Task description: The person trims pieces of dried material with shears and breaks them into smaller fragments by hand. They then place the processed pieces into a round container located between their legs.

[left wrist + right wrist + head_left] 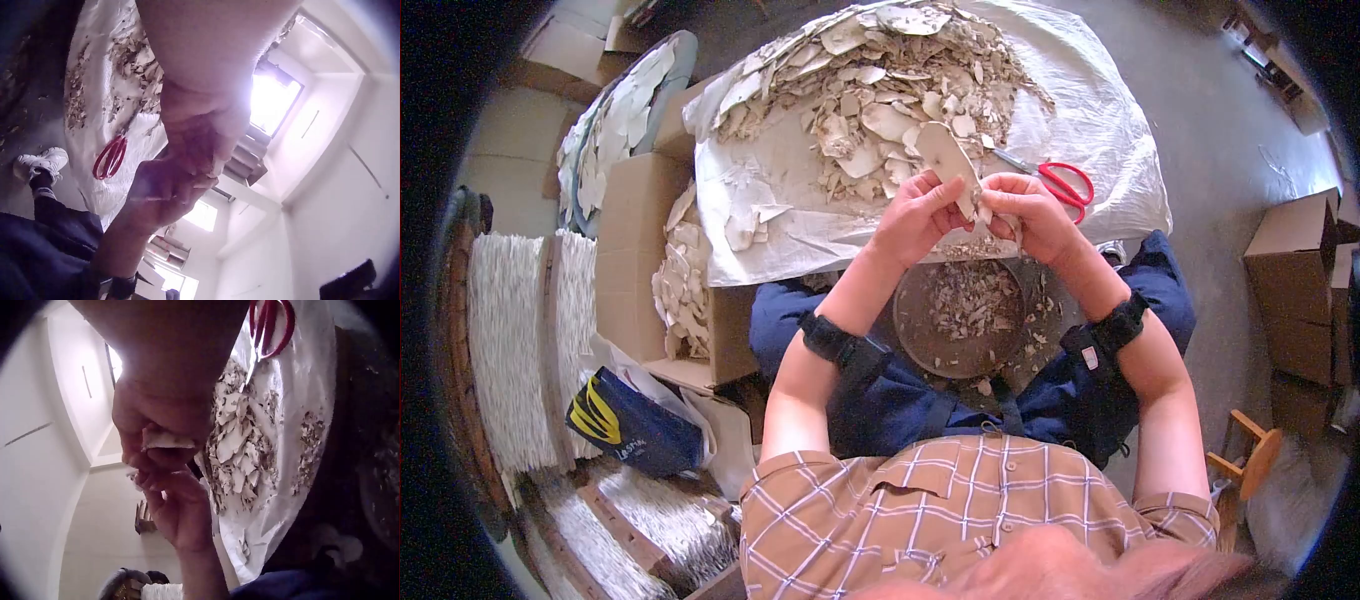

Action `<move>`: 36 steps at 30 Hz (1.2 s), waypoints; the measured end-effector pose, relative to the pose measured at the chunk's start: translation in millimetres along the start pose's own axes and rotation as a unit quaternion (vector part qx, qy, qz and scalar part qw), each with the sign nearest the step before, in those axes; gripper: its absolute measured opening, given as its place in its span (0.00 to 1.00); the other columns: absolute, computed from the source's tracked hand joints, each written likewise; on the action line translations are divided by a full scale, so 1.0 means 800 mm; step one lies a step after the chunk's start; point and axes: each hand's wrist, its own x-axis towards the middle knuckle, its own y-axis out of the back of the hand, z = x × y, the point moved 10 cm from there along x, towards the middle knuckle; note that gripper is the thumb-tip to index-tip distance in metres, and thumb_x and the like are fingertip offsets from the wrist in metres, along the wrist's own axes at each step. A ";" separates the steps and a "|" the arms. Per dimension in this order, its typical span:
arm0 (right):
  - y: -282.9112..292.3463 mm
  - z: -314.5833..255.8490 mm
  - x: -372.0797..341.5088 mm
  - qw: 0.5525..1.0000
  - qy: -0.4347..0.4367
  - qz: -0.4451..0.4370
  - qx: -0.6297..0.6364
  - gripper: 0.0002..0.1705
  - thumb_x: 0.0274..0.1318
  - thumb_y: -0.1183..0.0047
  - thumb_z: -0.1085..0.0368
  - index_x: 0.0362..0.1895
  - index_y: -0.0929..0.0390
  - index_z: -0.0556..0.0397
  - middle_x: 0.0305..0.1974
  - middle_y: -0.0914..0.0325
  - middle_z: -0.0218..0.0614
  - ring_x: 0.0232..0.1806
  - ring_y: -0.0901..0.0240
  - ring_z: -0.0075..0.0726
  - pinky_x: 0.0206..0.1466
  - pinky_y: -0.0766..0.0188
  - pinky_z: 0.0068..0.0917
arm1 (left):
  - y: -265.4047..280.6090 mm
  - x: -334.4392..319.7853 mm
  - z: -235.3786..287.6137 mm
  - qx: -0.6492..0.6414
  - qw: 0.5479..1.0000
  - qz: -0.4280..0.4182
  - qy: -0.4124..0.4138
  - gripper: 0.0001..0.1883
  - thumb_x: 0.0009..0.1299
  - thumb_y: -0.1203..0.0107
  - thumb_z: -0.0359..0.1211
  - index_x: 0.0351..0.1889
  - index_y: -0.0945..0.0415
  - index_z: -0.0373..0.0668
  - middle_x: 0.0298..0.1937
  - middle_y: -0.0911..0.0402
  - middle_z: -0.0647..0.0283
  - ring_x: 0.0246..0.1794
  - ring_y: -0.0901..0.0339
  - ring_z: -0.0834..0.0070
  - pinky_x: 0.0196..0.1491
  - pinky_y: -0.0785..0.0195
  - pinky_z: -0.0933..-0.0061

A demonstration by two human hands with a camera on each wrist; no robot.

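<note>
Both hands meet over the near edge of a white-sheeted table (1090, 110). My left hand (915, 215) grips a thin, flat, cream-coloured piece (945, 158) with an irregular outline, its long end pointing up and away. The right hand (1035, 210) pinches the same piece at its lower edge, fingertips close to the left ones. In the right wrist view, a pale strip (167, 441) shows inside the right hand's curled fingers. A big heap of similar flakes (880, 90) lies beyond the hands. Red-handled scissors (1065, 190) rest on the sheet to the right.
Between the knees stands a round container (910, 345) with small scraps in it. On the left are a cardboard box (635, 255) of flakes, a dark blue bag (640, 425) and white stacked material (510, 350). Boxes (1295, 280) and a wooden stool (1255, 455) stand right.
</note>
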 end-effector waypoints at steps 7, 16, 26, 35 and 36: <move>-0.018 -0.008 0.003 0.996 0.009 -0.034 0.086 0.07 0.51 0.57 0.62 0.30 0.33 0.53 0.27 0.31 0.32 0.17 0.37 0.20 0.15 0.44 0.13 | 0.005 0.004 0.015 -0.045 0.997 0.001 -0.061 0.07 0.65 0.53 0.31 0.38 0.30 0.39 0.35 0.25 0.62 0.32 0.25 0.73 0.30 0.28 0.73; 0.016 -0.032 -0.009 0.931 0.094 0.167 -0.312 0.11 0.47 0.45 0.62 0.30 0.24 0.58 0.16 0.31 0.25 0.15 0.39 0.13 0.15 0.46 0.12 | 0.017 -0.007 0.019 0.173 0.975 0.115 -0.074 0.07 0.62 0.48 0.30 0.36 0.29 0.36 0.30 0.24 0.63 0.28 0.26 0.78 0.28 0.30 0.78; -0.003 -0.015 -0.009 0.976 0.036 0.050 -0.209 0.10 0.53 0.51 0.62 0.29 0.29 0.57 0.17 0.34 0.21 0.12 0.44 0.11 0.12 0.51 0.10 | 0.011 -0.002 -0.012 -0.025 0.999 0.022 -0.003 0.09 0.64 0.52 0.33 0.40 0.31 0.40 0.33 0.24 0.61 0.27 0.25 0.74 0.28 0.29 0.73; 0.000 0.011 -0.022 0.988 -0.018 0.022 -0.153 0.09 0.51 0.51 0.62 0.28 0.28 0.56 0.17 0.35 0.23 0.13 0.44 0.14 0.13 0.51 0.12 | 0.001 -0.024 -0.021 -0.027 0.999 0.025 0.007 0.10 0.64 0.51 0.32 0.40 0.30 0.37 0.33 0.23 0.60 0.28 0.24 0.74 0.30 0.28 0.75; 0.001 0.014 -0.022 0.993 -0.014 0.023 -0.118 0.09 0.51 0.52 0.62 0.28 0.29 0.55 0.17 0.36 0.23 0.13 0.44 0.14 0.13 0.52 0.12 | 0.000 -0.028 -0.020 -0.017 0.999 0.031 -0.005 0.09 0.64 0.51 0.32 0.40 0.29 0.37 0.32 0.23 0.60 0.29 0.24 0.74 0.30 0.28 0.75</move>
